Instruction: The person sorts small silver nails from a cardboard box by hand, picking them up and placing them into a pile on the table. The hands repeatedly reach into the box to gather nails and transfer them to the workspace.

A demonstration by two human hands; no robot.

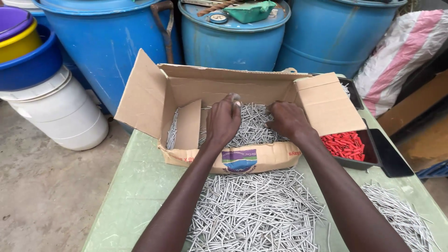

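Both forearms reach forward over the worktop (135, 196) into an open cardboard box (186, 93). The left hand (223, 122) is curled, palm down, fingers pinching a few nails (252, 123). The right hand (288, 120) is closed loosely on the nails beside it. The nails in the box lie mostly lengthwise, pointing away from the person.

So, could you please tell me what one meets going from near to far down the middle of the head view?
Pile of nails on the table → cardboard box → left hand and right hand in the box → blue barrel.
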